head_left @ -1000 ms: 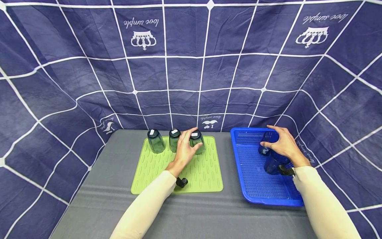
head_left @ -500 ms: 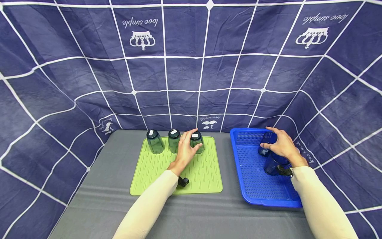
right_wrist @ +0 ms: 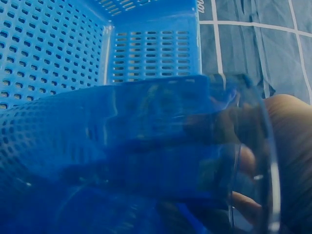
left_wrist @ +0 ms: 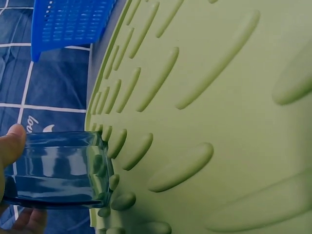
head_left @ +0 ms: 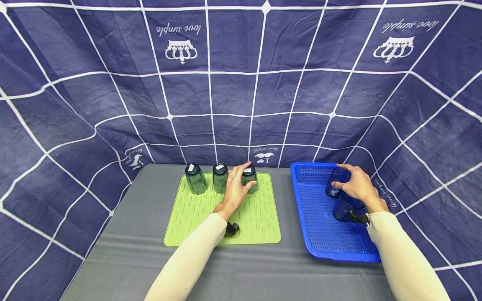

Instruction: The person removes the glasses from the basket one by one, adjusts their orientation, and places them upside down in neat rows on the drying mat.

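Three dark green-blue glasses stand upside down in a row on a lime-green mat (head_left: 260,221). My left hand (head_left: 234,190) holds the right-hand one, a ribbed glass (head_left: 249,170); in the left wrist view its thumb lies on one side of that glass (left_wrist: 58,170), fingers on the other, and the rim meets the mat. In the blue basket (head_left: 316,225), my right hand (head_left: 355,184) has thumb and fingers round the upper part of the far blue glass (head_left: 332,191). A nearer blue glass (head_left: 341,210) stands under the wrist and fills much of the right wrist view.
The left glass (head_left: 196,180) and the middle glass (head_left: 219,179) stand beside my left hand. A grey cloth (head_left: 286,276) covers the table. Behind and at both sides hangs a dark blue curtain (head_left: 233,96) with white lines. The basket's raised walls surround my right hand's glasses.
My right thumb has shifted slightly to the right over the far glass. My left hand has barely moved, and the glasses stand where they were.
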Available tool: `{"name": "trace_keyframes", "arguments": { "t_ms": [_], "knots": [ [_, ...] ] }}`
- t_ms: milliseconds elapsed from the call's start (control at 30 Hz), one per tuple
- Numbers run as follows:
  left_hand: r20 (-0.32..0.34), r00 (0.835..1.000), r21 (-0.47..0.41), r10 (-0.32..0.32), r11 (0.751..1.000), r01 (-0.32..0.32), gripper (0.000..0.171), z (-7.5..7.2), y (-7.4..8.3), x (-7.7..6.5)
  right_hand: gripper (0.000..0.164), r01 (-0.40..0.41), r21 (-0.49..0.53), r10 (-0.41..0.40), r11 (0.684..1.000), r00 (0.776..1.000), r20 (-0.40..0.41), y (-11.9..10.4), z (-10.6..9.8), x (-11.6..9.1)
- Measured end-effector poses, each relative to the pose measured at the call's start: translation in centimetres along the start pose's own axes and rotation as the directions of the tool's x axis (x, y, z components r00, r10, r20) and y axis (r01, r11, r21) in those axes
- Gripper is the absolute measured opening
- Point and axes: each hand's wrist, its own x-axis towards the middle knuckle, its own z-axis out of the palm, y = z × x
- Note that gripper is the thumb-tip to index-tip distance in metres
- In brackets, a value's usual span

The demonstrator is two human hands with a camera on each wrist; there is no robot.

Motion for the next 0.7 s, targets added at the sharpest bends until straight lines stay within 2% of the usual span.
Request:
{"name": "trace_keyframes", "arguments": {
  "t_ms": [300, 533, 700],
  "knots": [
    [-0.011, 1.0, 0.014, 0.025, 1.0, -0.025, 0.08, 0.14, -0.09, 0.03, 0.079, -0.011, -0.005, 0.011, 1.0, 1.0, 0.02, -0.02, 0.11, -0.11],
    [0.0, 0.998, 0.029, 0.062, 0.998, -0.062, 0.086, -0.13, -0.11, -0.09, 0.079, 0.006, -0.004, -0.006, 1.0, 1.0, -0.004, 0.23, 0.29, -0.28],
    [0.015, 0.998, 0.016, 0.065, 0.998, -0.065, 0.09, -0.23, -0.15, 0.01, 0.077, 0.002, -0.008, -0.003, 1.0, 1.0, -0.019, 0.43, 0.17, -0.3]
  ]
}}
